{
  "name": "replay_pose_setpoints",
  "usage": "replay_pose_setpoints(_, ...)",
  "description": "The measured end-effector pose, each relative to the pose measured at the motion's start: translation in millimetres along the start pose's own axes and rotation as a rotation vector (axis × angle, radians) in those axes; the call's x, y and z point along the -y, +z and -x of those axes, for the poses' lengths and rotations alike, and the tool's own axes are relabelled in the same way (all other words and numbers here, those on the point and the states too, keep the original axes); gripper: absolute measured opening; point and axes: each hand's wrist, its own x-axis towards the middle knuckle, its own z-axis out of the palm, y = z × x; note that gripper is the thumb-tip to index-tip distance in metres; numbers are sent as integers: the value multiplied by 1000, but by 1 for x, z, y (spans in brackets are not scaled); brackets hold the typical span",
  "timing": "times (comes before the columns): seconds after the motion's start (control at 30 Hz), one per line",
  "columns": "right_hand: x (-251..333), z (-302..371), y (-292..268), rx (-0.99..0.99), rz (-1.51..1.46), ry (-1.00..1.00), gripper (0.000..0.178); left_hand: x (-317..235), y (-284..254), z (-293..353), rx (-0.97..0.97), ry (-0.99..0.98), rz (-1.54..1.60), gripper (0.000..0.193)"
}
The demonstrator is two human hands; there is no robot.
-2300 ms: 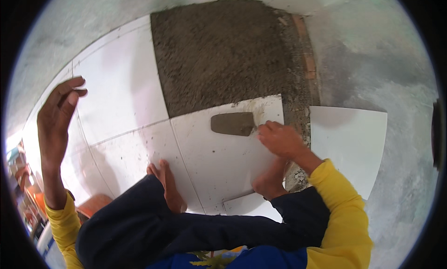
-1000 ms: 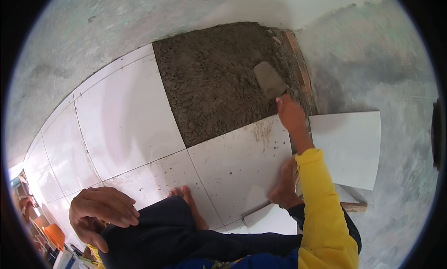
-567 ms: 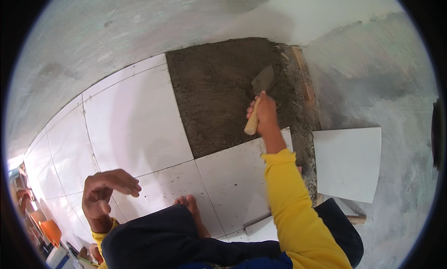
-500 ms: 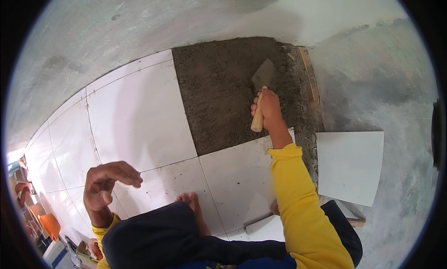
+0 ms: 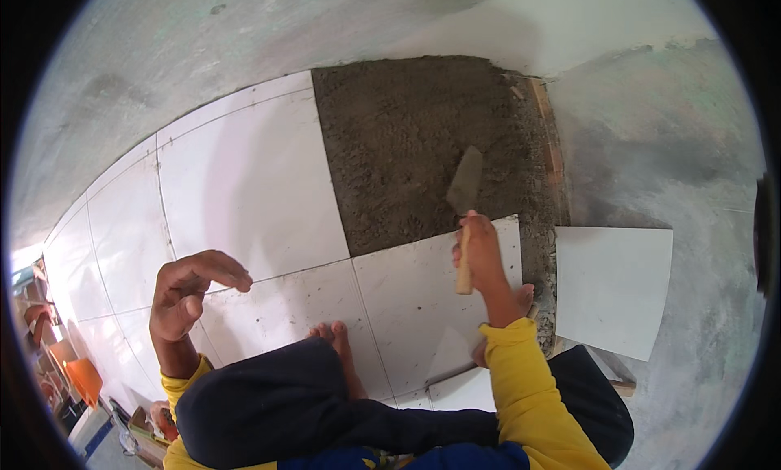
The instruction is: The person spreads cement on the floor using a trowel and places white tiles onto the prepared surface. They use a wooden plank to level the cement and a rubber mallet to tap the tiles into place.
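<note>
My right hand (image 5: 482, 254) is wrapped round the wooden handle of a trowel (image 5: 466, 181). The trowel's pointed metal blade lies over the near right part of a bed of grey-brown mortar (image 5: 394, 136); whether it touches the mortar I cannot tell. Laid white floor tiles (image 5: 252, 177) border the mortar on its left and near sides, and my right hand is above the near one. My left hand (image 5: 191, 295) hangs over the tiles at the left, fingers curved and thumb apart, with nothing in it.
A loose white tile (image 5: 614, 291) leans against the grey wall (image 5: 659, 144) at the right. A wooden strip (image 5: 545, 136) runs along the mortar's right edge. My bare feet (image 5: 338, 348) stand on the tiles. An orange object (image 5: 83, 380) and other clutter lie at the far left.
My right hand has drawn the trowel back toward me, from the middle of the mortar to its near edge. My left hand has hardly moved.
</note>
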Motion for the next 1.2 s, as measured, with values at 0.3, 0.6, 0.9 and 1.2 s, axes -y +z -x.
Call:
replay_pose_setpoints(0.3,-41,45,118,229,1005,-388,42,-2,7,-12,17,-5,-49,61)
replay_pose_setpoints(0.6,-18,49,29,100,1394,-745,30,-1,18,-10,-23,-98,-60,59)
replay_pose_setpoints(0.9,46,14,-88,-78,1484,-854,26,2,9,-9,-15,-86,-105,60)
replay_pose_setpoints(1.2,77,-7,-6,517,1608,-1220,23,-4,16,-7,-4,-26,-101,59)
